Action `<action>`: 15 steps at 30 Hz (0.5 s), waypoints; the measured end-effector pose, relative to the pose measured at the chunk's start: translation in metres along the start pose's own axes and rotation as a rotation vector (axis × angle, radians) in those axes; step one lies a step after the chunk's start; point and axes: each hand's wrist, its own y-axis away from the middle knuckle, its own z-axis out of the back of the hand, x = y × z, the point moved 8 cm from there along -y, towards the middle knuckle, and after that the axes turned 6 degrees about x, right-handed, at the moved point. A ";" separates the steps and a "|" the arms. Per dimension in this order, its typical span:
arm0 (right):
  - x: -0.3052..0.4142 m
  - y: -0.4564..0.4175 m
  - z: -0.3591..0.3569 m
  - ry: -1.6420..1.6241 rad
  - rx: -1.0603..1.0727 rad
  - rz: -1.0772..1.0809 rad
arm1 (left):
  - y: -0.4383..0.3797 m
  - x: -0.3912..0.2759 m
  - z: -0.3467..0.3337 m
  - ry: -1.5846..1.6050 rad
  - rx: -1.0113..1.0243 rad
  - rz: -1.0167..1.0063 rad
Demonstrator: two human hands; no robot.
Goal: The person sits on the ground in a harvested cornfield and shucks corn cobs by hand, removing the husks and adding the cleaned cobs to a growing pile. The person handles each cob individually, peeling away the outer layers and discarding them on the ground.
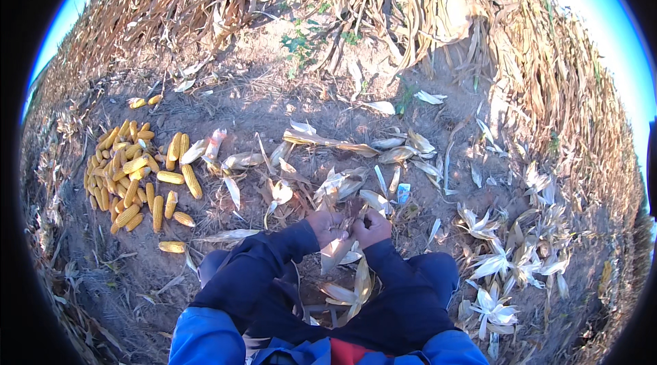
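My left hand (327, 228) and my right hand (371, 228) are close together in front of my lap, both closed around a dry corn husk (336, 253). The husk hangs down between them, and my fingers hide how much of an ear is inside. Just beyond my hands lie unhusked ears of corn (349, 182) in pale, dry husks. More ears in husk (400, 153) rest farther out on the soil. To the left, husked yellow corn cobs (128, 170) form a pile, with several loose cobs (191, 181) at its right side.
Empty, splayed husks (495, 262) lie heaped on the right. A single cob (172, 247) rests near my left knee. Dry corn stalks (410, 11) stand or lean across the far side. A small blue and white packet (403, 193) sits on the ground, and loose husks lie between my legs.
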 end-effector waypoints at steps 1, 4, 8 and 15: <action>-0.021 -0.005 0.009 0.003 0.004 -0.125 | 0.003 0.000 0.004 -0.003 -0.044 0.001; -0.026 -0.015 0.029 -0.207 -0.086 -0.248 | 0.014 0.010 0.029 0.072 -0.204 -0.004; -0.052 -0.023 0.057 -0.576 -0.293 -0.364 | 0.025 -0.007 0.052 -0.388 -0.184 -0.123; -0.038 -0.045 0.107 -0.708 -0.444 -0.258 | 0.044 0.038 0.044 -0.719 0.126 0.172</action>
